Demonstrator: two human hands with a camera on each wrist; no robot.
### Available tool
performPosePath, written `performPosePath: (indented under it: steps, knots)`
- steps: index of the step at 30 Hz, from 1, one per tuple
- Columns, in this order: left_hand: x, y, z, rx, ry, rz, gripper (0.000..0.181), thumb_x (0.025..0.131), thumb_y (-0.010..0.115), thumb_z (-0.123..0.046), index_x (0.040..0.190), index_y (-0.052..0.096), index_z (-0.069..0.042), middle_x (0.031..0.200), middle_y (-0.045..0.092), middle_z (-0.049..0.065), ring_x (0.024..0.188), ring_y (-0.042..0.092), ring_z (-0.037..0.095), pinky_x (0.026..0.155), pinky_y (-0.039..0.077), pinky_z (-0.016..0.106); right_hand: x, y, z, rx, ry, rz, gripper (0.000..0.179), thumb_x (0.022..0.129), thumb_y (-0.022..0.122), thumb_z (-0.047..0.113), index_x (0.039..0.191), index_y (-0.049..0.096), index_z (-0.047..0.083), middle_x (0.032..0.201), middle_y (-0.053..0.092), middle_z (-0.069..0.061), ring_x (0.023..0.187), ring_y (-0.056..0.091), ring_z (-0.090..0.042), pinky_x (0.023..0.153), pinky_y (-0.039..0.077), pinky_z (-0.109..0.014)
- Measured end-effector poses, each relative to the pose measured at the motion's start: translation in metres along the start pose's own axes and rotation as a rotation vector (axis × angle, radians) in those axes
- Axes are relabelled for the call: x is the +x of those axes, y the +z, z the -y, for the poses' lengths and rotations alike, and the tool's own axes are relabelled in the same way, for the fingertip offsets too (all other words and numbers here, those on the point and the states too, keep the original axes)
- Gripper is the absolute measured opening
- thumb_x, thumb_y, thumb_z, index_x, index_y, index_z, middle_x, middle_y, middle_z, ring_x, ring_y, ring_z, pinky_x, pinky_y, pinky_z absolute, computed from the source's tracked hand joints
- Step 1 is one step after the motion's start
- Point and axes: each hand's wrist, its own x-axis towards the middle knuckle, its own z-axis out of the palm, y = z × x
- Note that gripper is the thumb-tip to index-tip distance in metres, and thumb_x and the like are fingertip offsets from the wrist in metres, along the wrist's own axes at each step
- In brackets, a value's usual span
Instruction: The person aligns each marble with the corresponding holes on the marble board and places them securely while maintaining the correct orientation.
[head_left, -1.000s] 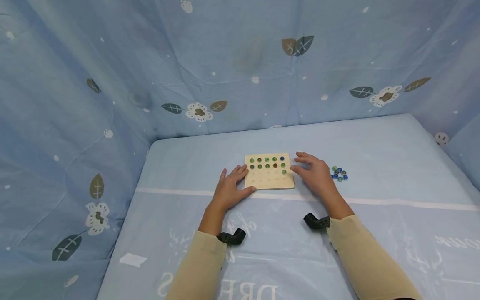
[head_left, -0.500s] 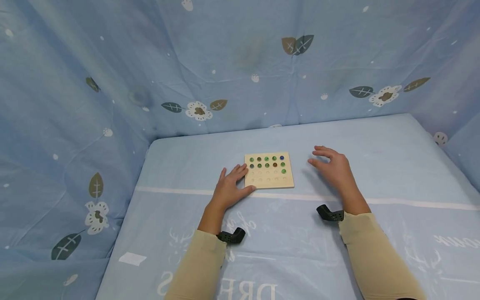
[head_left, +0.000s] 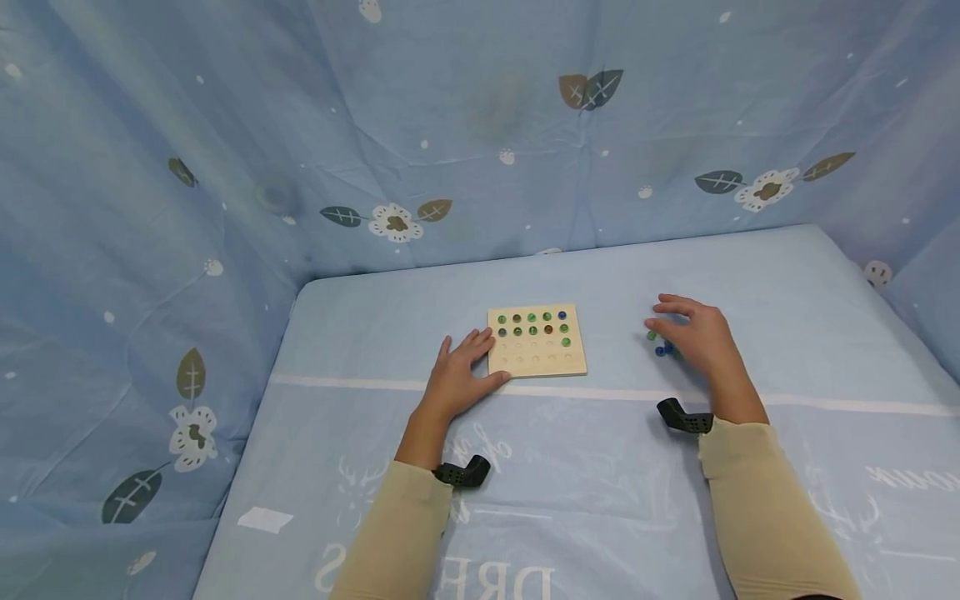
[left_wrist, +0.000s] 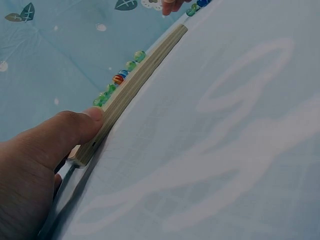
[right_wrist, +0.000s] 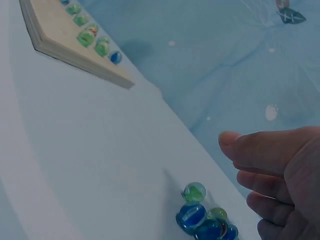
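Note:
A pale wooden board [head_left: 537, 368] with rows of round hollows lies flat on the table. Glass marbles [head_left: 532, 317], green, blue and brown, fill its two back rows, and one green marble [head_left: 566, 342] sits at the right end of the third. My left hand [head_left: 462, 379] rests at the board's left side, fingers on the edge and thumb [left_wrist: 82, 125] against the front corner. Over a loose cluster of marbles [right_wrist: 192, 217] on the right hovers my right hand [head_left: 697, 337]. Its thumb and fingers are loosely bent with nothing between them, and it partly hides the cluster in the head view.
Light-blue printed cloth covers the table [head_left: 420, 317] and hangs behind as a backdrop [head_left: 480, 125]. A white patch [head_left: 266, 520] shows at the front left. Each wrist carries a black camera mount, the left mount [head_left: 463, 472] and the right mount [head_left: 684, 417].
My right hand has moved right, away from the board's right edge, to above the loose marbles. My left hand and the board have stayed in place.

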Motion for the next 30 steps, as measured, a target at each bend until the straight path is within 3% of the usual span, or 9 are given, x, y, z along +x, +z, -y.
performPosePath:
  steps: [13,21,30]
  knots:
    - [0.000,0.000,0.000,-0.010,0.008,-0.010,0.075,0.080,0.064,-0.058,0.142,0.044,-0.022,0.149,0.035,-0.013,0.140,0.028,0.010,0.119,0.004,0.046,0.003,0.003,-0.013,-0.009,-0.021,0.028,0.048,0.087,0.066,0.037,0.120,0.063,0.003,0.146,0.042,-0.012,0.139,0.028,-0.037,0.111,0.023,-0.058]
    - [0.000,0.000,-0.001,-0.014,-0.004,-0.007,0.075,0.079,0.065,-0.058,0.142,0.044,-0.022,0.149,0.035,-0.013,0.140,0.028,0.010,0.119,0.003,0.045,0.005,0.006,-0.016,-0.017,0.008,0.032,0.043,0.086,0.067,0.033,0.118,0.064,0.004,0.146,0.041,-0.011,0.140,0.026,-0.036,0.111,0.021,-0.058]
    - [0.001,0.000,-0.001,-0.014,-0.002,-0.013,0.076,0.078,0.065,-0.058,0.141,0.045,-0.021,0.149,0.036,-0.012,0.140,0.029,0.010,0.119,0.003,0.045,0.005,0.009,-0.018,-0.083,-0.034,0.028,0.038,0.087,0.066,0.032,0.112,0.067,0.003,0.146,0.041,-0.012,0.139,0.026,-0.037,0.110,0.022,-0.059]
